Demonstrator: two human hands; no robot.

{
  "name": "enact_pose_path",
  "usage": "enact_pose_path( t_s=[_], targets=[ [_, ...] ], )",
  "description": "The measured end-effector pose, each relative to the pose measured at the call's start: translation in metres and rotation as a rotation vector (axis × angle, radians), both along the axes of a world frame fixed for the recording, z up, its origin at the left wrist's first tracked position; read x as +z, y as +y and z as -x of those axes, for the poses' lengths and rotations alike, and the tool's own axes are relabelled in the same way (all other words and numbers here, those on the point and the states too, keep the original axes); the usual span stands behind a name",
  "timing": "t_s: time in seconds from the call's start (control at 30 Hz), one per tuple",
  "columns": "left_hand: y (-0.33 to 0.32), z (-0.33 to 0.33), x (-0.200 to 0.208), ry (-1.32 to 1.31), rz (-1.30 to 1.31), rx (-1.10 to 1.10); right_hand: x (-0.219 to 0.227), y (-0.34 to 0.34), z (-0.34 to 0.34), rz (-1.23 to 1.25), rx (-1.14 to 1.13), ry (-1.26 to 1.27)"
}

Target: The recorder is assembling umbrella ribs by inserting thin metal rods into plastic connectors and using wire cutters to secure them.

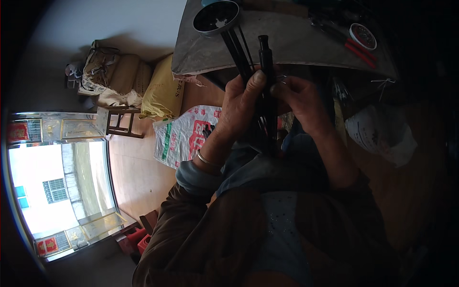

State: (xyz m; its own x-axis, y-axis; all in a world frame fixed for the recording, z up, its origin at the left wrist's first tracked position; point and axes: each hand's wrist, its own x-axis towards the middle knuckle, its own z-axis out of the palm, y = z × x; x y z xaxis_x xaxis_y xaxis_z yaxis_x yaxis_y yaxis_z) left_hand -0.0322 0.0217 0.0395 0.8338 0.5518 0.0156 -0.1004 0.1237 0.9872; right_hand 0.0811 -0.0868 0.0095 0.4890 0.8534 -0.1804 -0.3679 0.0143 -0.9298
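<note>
My left hand [244, 98] is closed around a bundle of long dark rods [235, 50], with the thumb pressed along them. A black turned tube [265, 55] with a narrowed, stepped tip stands beside the rods, between my two hands. At that tube, the fingers of my right hand [299, 98] are pinched together on a thin, pale, wire-like strand [283, 79]. The upper ends of the rods reach a round dark bowl [203, 31] with a pale rim and a whitish patch inside; whether they touch it I cannot tell. Shadow hides the lower ends near my lap.
A cloth-covered table [291, 36] stands ahead, bearing a small round dish [363, 36] and red-handled tool [359, 53]. Left are a printed sack [179, 136] on the floor, stacked sacks [124, 74] and a wooden stool [123, 122]. A white plastic bag [382, 131] lies right.
</note>
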Motion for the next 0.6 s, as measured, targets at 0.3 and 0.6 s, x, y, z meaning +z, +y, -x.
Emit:
enact_pose_path(
  t_s=[0.3, 0.6],
  targets=[
    [0.002, 0.000, -0.004, -0.026, 0.079, -0.116, -0.006, -0.001, -0.005, -0.054, 0.088, 0.093],
    [0.000, 0.002, -0.003, -0.021, 0.093, -0.102, 0.004, -0.004, -0.004, -0.096, 0.099, 0.130]
  ],
)
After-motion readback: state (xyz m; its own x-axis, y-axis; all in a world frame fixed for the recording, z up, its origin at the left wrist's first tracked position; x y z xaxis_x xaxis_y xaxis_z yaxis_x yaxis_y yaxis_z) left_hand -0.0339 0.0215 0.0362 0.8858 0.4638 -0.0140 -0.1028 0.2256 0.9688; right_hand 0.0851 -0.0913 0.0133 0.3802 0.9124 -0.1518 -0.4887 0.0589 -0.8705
